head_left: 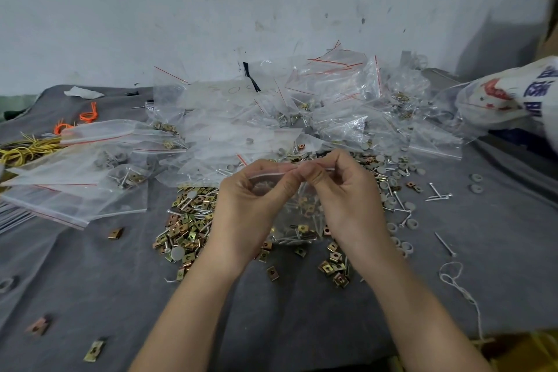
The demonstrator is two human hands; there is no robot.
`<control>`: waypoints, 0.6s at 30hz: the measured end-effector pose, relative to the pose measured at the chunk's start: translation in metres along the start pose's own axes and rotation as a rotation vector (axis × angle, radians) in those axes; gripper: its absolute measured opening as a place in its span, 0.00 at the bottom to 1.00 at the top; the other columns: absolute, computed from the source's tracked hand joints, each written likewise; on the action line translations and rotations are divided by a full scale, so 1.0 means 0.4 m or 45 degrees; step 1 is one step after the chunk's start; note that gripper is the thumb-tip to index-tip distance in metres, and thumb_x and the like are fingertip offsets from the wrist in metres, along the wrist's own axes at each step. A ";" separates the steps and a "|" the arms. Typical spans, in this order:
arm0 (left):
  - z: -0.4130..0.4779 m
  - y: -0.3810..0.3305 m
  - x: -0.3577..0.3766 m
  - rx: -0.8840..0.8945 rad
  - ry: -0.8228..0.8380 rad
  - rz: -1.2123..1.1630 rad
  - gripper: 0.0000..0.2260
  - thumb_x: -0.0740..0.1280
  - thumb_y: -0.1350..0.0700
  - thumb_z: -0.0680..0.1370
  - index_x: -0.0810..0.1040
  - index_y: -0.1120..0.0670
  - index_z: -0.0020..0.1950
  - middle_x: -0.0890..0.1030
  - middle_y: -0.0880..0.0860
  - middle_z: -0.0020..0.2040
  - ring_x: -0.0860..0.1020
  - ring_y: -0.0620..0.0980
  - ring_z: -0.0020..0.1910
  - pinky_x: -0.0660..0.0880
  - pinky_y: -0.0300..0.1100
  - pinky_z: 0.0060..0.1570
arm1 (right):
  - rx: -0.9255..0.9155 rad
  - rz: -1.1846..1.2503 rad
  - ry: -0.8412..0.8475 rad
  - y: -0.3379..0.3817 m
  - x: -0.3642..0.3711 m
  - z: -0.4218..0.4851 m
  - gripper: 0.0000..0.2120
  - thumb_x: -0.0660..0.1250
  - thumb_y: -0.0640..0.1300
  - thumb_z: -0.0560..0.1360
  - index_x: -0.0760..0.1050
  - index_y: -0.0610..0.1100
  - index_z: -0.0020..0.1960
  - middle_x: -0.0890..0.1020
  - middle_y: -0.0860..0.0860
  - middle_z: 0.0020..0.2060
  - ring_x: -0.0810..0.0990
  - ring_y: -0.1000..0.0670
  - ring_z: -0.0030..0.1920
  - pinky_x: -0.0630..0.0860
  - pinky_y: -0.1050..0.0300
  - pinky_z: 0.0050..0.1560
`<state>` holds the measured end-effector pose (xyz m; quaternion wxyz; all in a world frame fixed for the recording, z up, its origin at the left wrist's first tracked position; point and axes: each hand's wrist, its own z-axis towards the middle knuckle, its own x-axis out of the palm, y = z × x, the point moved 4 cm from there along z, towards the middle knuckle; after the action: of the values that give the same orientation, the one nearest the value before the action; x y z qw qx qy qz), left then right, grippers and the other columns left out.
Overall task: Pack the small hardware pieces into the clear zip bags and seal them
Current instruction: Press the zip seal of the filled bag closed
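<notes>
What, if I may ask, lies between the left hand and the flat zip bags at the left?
The head view shows a heap of brass clip nuts and nails, plus one stray clip nut nearer the bags.

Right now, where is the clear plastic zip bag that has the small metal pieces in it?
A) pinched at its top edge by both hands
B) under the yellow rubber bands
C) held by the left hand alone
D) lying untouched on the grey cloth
A: the left hand and the right hand both pinch the top edge of the clear plastic zip bag, near the loose pile of brass square clips on the grey cloth.
</notes>
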<state>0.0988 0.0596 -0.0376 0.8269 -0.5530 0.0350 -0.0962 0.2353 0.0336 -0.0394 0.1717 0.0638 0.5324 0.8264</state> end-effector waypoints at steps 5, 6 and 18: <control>-0.006 -0.006 -0.009 -0.002 0.021 0.052 0.07 0.73 0.53 0.73 0.85 0.55 0.47 0.86 0.50 0.41 0.84 0.44 0.39 0.77 0.33 0.37 | -0.020 -0.022 -0.012 0.001 -0.006 0.002 0.10 0.70 0.59 0.72 0.77 0.52 0.41 0.82 0.62 0.34 0.76 0.63 0.33 0.70 0.69 0.34; -0.007 -0.006 -0.012 -0.004 0.013 0.049 0.07 0.73 0.52 0.73 0.85 0.54 0.46 0.86 0.49 0.40 0.84 0.43 0.38 0.77 0.33 0.36 | -0.016 -0.027 -0.023 0.002 -0.007 0.002 0.11 0.70 0.59 0.72 0.77 0.52 0.40 0.83 0.61 0.34 0.76 0.63 0.32 0.71 0.68 0.33; -0.005 0.006 -0.051 -0.034 -0.117 0.039 0.05 0.73 0.48 0.70 0.85 0.47 0.42 0.85 0.46 0.40 0.78 0.41 0.36 0.73 0.29 0.36 | 0.016 0.003 -0.113 0.011 -0.011 -0.003 0.09 0.71 0.53 0.76 0.79 0.48 0.43 0.83 0.46 0.37 0.77 0.39 0.38 0.70 0.47 0.35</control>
<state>0.0790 0.0626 -0.0416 0.8215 -0.5673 0.0069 -0.0576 0.2382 0.0293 -0.0358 0.1938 0.1020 0.5293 0.8197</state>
